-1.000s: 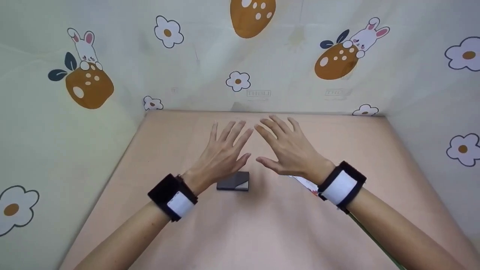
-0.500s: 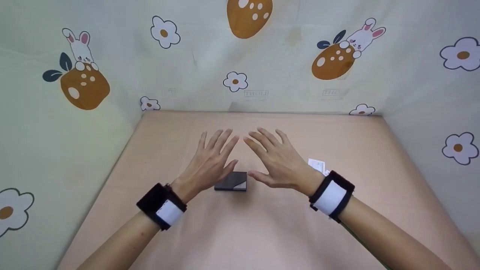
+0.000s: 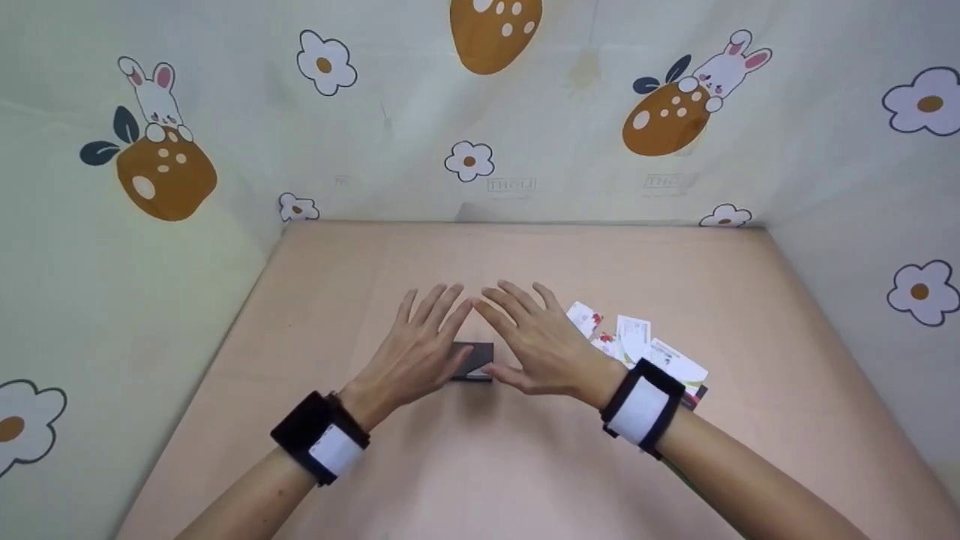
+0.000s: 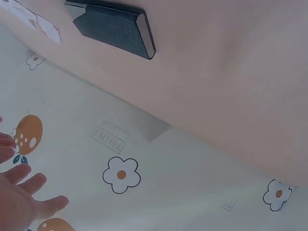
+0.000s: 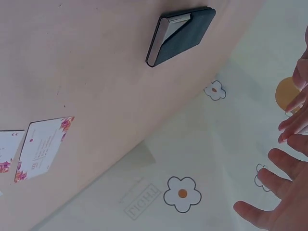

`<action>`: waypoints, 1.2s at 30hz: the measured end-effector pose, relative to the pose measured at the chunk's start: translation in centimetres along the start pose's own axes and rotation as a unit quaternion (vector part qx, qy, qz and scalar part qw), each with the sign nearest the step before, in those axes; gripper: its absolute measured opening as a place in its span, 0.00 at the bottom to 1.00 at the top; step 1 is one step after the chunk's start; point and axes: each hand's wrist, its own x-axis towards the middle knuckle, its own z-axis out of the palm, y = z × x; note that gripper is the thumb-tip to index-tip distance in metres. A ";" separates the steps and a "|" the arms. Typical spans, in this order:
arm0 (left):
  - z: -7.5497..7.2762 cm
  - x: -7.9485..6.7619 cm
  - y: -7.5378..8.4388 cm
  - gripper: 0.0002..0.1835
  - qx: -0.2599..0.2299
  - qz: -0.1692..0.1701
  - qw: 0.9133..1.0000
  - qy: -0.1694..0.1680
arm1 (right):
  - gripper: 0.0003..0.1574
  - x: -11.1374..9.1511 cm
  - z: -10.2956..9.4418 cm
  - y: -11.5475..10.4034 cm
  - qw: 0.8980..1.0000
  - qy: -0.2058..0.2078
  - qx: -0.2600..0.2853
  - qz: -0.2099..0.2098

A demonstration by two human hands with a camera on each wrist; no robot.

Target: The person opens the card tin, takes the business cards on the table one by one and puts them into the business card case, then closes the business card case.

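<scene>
My left hand (image 3: 411,358) is held in the air with fingers spread and nothing in it. Beside it, also bare, my right hand (image 3: 546,346) has its fingers extended, the two sets of fingertips close together in the head view. Below and between them a dark card holder (image 3: 478,355) with a silvery corner lies on the table, partly covered by my left hand in that view. Both wrist views show the card holder (image 4: 115,30) flat and closed, apart from the hands. Several printed business cards (image 3: 677,366) lie to the right, partly behind my right hand and wrist.
The pink tabletop (image 3: 337,270) is bordered by pale walls (image 3: 405,97) printed with flowers and rabbits. A wide strap (image 3: 322,439) sits on the left wrist and another strap (image 3: 643,405) on the right. One card (image 5: 43,147) shows a floral print.
Both hands have drawn back toward the body and shifted slightly left, fingers still extended. More of the business cards shows beside the right hand; the card holder stays in place.
</scene>
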 end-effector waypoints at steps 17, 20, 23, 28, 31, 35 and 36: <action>2.5 -4.2 -0.3 0.33 -0.002 -0.042 0.998 -0.049 | 0.49 0.0 3.5 -1.2 0.999 -0.039 0.020 0.005; 2.8 -4.7 -0.4 0.33 -0.007 -0.043 0.998 -0.055 | 0.48 -0.1 4.1 -1.3 0.998 -0.047 0.034 0.007; 3.2 -5.1 -0.5 0.34 -0.007 -0.045 0.997 -0.062 | 0.48 -0.1 4.5 -1.4 0.998 -0.053 0.034 0.010; 3.9 -5.8 -0.8 0.36 -0.010 -0.061 0.994 -0.089 | 0.44 0.0 5.4 -1.5 0.997 -0.066 0.027 0.002; 4.3 -6.2 -0.8 0.37 -0.038 -0.082 0.990 -0.112 | 0.40 0.0 6.2 -1.6 0.997 -0.066 0.038 -0.004; 4.5 -6.4 -0.7 0.37 -0.077 -0.105 0.981 -0.144 | 0.36 0.1 7.0 -1.9 0.996 -0.073 0.060 -0.005; 4.6 -6.4 -0.6 0.37 -0.083 -0.109 0.979 -0.150 | 0.36 0.1 7.1 -2.0 0.995 -0.077 0.063 -0.004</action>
